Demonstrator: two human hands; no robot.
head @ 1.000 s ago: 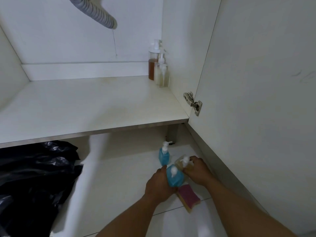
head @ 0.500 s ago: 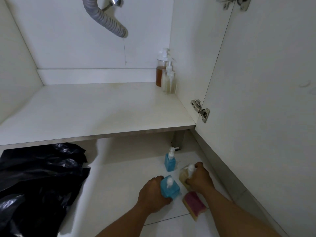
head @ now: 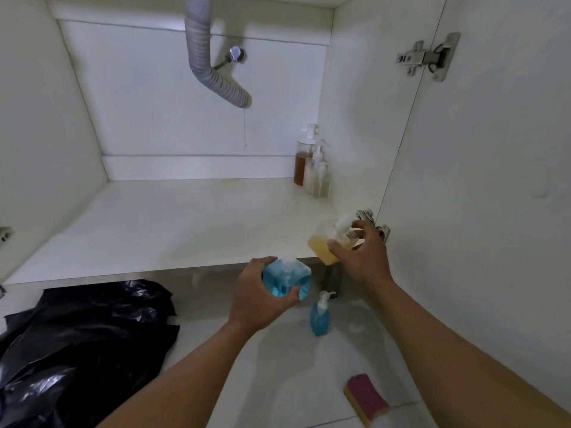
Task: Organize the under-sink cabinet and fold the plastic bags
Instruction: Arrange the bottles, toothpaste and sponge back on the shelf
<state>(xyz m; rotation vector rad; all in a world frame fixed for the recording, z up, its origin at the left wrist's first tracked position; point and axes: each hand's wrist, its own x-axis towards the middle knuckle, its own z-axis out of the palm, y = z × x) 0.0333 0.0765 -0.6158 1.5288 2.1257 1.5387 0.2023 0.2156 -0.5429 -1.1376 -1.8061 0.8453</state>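
the left hand (head: 262, 299) is gripping a blue bottle (head: 285, 278), fingers and thumb curling round its body, and is holding it in the air just in front of the cabinet shelf (head: 185, 223), at about 6 o'clock from the middle of the view. the right hand (head: 361, 257) is gripping a yellow bottle (head: 323, 247), with the fingers wrapping its top near the white pump. this bottle is tilting over the shelf's front right corner, at about 4 o'clock. whether it is touching the shelf cannot be told.

a small blue bottle (head: 319, 316) is standing upright on the floor (head: 262, 381) between the two forearms, at 5 o'clock of the held blue one. a sponge (head: 366, 398) is lying on the floor at 5 o'clock of the view, apart from the bottles. black plastic bags (head: 80, 344) are lying crumpled on the floor at 8 o'clock. three pump bottles (head: 312, 168) are standing close together in the shelf's back right corner, at 2 o'clock. a grey drain hose (head: 210, 75) is hanging down at 12 o'clock. the door (head: 494, 180) is standing open at 3 o'clock, on a metal hinge (head: 428, 55).
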